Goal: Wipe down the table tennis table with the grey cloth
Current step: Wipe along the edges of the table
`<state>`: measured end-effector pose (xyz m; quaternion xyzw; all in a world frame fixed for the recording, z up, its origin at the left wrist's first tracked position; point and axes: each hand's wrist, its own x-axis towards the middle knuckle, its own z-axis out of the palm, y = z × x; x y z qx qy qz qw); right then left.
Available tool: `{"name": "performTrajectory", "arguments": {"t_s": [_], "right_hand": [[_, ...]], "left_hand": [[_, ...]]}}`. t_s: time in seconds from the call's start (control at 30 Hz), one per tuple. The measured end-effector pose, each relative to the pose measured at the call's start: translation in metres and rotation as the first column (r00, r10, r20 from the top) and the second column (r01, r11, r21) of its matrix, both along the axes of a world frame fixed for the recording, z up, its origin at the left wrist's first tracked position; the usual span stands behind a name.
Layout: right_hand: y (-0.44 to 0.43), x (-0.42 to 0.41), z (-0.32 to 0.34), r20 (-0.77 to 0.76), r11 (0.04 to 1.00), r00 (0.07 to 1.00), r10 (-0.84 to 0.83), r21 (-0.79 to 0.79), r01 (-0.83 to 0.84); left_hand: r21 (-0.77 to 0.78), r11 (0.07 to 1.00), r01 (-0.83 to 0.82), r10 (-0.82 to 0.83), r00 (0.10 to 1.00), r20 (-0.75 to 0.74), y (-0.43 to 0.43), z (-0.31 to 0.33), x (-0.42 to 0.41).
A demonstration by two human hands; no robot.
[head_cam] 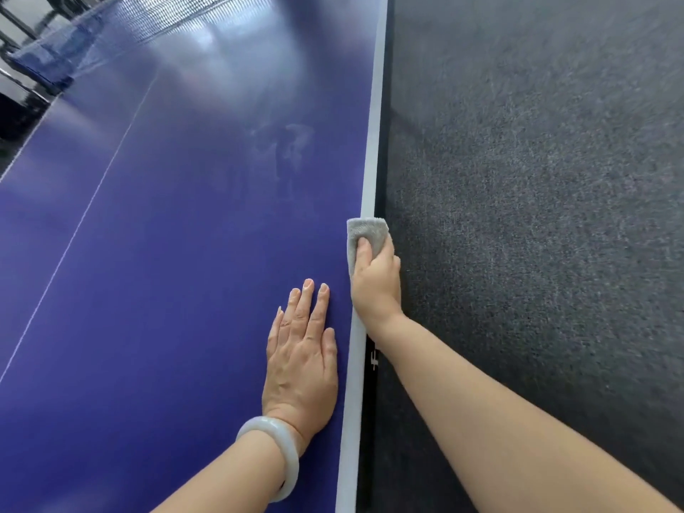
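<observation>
The blue table tennis table (155, 253) fills the left and middle of the view, with a white stripe along its right edge. My right hand (375, 286) grips the folded grey cloth (366, 233) over that right edge, thumb on top of the cloth. My left hand (301, 357) lies flat on the blue surface just left of the edge, fingers straight and together, with a pale bangle on the wrist.
The net (92, 35) stretches across the far end of the table at the upper left. A thin white centre line (74, 235) runs down the table. Dark grey carpet (536, 216) covers the floor to the right of the table.
</observation>
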<state>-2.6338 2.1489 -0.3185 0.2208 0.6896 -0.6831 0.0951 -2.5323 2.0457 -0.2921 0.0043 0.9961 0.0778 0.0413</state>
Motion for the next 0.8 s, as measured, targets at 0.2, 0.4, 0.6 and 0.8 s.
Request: {"name": "performTrajectory", "arguments": {"t_s": [0.2, 0.4, 0.6, 0.8], "right_hand": [[0.004, -0.010, -0.006, -0.029, 0.998, 0.997, 0.068, 0.005, -0.068], [0.009, -0.004, -0.015, -0.079, 0.976, 0.997, 0.022, -0.216, -0.039], [0.012, 0.040, -0.021, 0.003, 0.921, 0.999, 0.043, -0.388, -0.039], [0.022, -0.083, -0.012, -0.011, 0.965, 1.000, 0.011, -0.263, -0.013]], "left_hand": [[0.074, 0.997, -0.024, 0.035, 0.988, -0.151, 0.005, 0.013, -0.041], [0.049, 0.998, 0.049, -0.045, 0.996, -0.082, 0.030, 0.008, -0.147], [0.097, 0.992, 0.085, -0.076, 0.993, -0.094, 0.035, -0.011, -0.170], [0.154, 0.982, 0.111, -0.091, 0.987, -0.132, 0.032, -0.011, -0.170]]}}
